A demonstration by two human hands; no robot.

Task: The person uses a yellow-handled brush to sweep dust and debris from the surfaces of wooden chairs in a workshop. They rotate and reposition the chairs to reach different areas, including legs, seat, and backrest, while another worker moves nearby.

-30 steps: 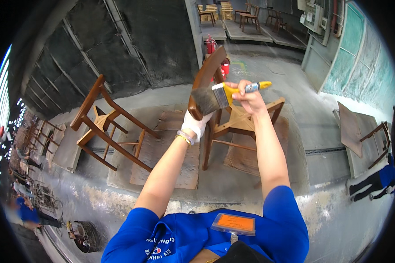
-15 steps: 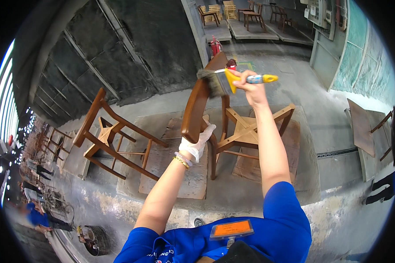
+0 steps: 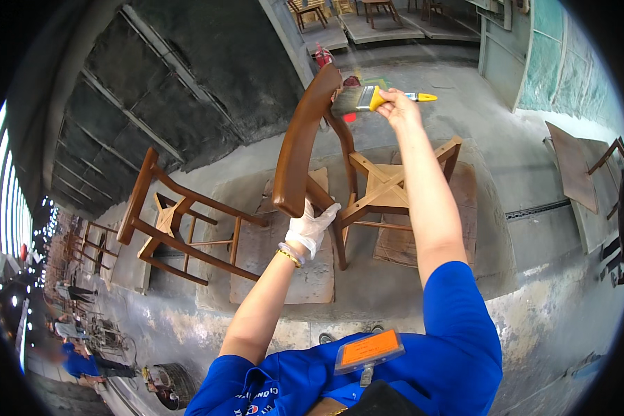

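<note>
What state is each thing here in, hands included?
Handled chair: seatless, crossed support exposed
Left-side chair: seatless, untouched
Paintbrush: held, bristles near the backrest's far end
Left hand: gloved, against the handled chair
Right hand: bare, closed on the paintbrush
Badge: orange side showing

The concrete floor (image 3: 464,114) carries two brown sheets, the left sheet (image 3: 315,281) between six and seven o'clock and the right sheet (image 3: 464,222) just past three. An upright wooden chair (image 3: 381,191) stands near the center toward one o'clock, and a second chair frame (image 3: 165,218) at nine. A dark round bin (image 3: 170,388) sits at seven o'clock.
</note>
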